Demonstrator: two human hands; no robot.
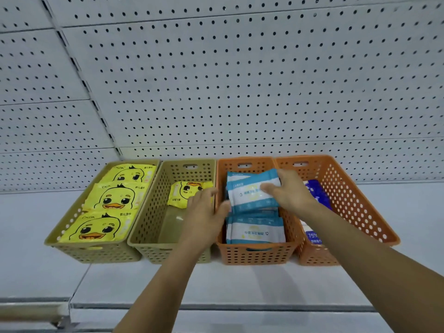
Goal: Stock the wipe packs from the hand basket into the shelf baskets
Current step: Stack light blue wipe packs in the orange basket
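The right hand (290,193) grips a blue-and-white pack (249,191) by its right edge, thumb across the printed face and fingers curled behind. It holds the pack tilted over the back half of the third basket (257,255), the left of the two orange ones on the shelf (216,284). The left hand (204,215) lies with loose, nearly straight fingers over the rim between that basket and the olive basket (149,236) beside it. Its thumb is at or just beside the pack's lower left corner; it holds nothing.

More packs of the same kind, the stack (254,231), already lie in the front of the third basket. The hand basket is out of view.

The pack looks like a soft film pouch of wet wipes: light, pliable, likely to sag or bend if pinched at one corner, and with a smooth wrapper that may slip. It is not fragile. A grip across a short edge, thumb on top and fingers under, should hold it well, with the other hand steadying the free end so it lands flat behind the stack rather than riding up on it.

The neighbouring baskets hold duck packs (187,192) and dark blue packs (314,191).
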